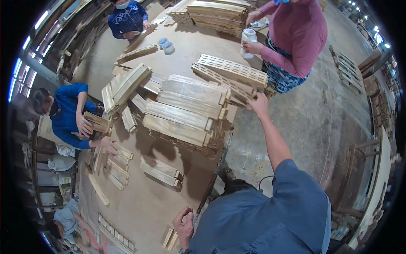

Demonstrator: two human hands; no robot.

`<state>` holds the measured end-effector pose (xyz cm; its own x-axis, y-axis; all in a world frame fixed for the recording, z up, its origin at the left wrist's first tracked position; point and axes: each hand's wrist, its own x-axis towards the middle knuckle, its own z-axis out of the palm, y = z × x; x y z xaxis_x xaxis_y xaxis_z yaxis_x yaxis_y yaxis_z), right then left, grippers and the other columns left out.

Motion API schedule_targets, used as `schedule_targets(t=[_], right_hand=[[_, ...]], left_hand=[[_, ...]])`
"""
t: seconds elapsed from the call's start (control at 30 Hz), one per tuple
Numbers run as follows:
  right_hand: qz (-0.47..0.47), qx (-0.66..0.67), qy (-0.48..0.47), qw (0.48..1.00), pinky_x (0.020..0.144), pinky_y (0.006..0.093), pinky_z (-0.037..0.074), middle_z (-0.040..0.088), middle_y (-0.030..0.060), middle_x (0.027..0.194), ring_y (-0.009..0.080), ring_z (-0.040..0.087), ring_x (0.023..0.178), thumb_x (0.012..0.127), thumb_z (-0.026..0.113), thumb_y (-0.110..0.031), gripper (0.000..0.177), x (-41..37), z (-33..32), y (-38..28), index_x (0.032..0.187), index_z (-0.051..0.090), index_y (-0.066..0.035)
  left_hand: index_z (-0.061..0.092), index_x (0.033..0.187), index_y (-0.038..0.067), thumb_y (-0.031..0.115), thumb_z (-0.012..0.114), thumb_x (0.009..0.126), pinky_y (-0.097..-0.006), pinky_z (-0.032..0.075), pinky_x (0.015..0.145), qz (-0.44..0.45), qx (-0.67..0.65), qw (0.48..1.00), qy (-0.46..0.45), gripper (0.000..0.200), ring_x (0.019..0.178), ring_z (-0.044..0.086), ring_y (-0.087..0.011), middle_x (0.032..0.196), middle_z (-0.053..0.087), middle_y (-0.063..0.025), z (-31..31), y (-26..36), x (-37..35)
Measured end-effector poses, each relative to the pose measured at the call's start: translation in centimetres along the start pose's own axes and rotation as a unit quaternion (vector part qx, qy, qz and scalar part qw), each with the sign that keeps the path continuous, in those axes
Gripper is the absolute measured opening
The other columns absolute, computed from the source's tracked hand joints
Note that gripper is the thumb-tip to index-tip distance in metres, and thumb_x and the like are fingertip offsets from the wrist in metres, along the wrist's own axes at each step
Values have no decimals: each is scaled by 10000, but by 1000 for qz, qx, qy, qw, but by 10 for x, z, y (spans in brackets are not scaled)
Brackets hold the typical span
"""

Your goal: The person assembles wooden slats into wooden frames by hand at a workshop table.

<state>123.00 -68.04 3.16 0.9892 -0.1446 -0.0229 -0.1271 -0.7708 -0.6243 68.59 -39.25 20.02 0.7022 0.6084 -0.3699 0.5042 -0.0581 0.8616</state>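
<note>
My right hand reaches forward and grips the near end of a slotted wooden rail, beside a second, wider slotted rail. Those rails lie at the far right of a stack of wooden slats on the table. At the table's near edge, my left hand is curled, thumb close to the bent fingers, and I see nothing in it. A few short wooden strips lie just beside that hand. Further in, a small pair of joined slats rests on the tabletop.
Across the table, a person in blue handles wooden pieces. Another person in pink holds a white jar. At the far end a person in dark blue works near small tubs. A pallet lies on the floor.
</note>
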Motion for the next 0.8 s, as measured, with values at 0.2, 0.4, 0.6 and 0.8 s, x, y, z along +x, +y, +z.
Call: schedule_targets(t=[0.2, 0.4, 0.6, 0.8], right_hand=[[-116, -202, -73, 970, 1068, 462, 482, 513, 164, 1467, 375, 475, 1364, 703, 841, -478, 970, 28, 9, -48, 1507, 450, -102], [-147, -71, -215, 963, 867, 422, 562, 745, 181, 1025, 300, 725, 959, 729, 781, -368, 542, 34, 6, -40, 1121, 714, 1], [-59, 159, -225, 959, 828, 324, 519, 725, 88, 1081, 188, 666, 937, 815, 734, -151, 432, -63, -97, -49, 1202, 677, 32], [-258, 181, -83, 945, 888, 326, 491, 679, 128, 1192, 194, 608, 1003, 942, 651, -135, 434, -126, -192, -73, 1327, 562, 44]], left_hand=[[731, 1148, -43, 83, 711, 915, -336, 546, 927, 32, 25, 999, -24, 266, 989, 722, -205, 1033, 773, -132, 11, 9, 21], [734, 1158, -8, 116, 725, 903, -328, 561, 895, 98, 45, 991, -77, 283, 964, 742, -238, 1041, 769, -156, 28, 28, 20], [724, 1167, 2, 204, 716, 927, -351, 568, 881, 36, 37, 999, -11, 313, 971, 746, -262, 1041, 763, -163, 4, -29, -12], [717, 1207, -3, 230, 698, 960, -361, 563, 886, -2, -37, 999, 6, 339, 996, 735, -228, 1071, 769, -154, -15, -51, -37]])
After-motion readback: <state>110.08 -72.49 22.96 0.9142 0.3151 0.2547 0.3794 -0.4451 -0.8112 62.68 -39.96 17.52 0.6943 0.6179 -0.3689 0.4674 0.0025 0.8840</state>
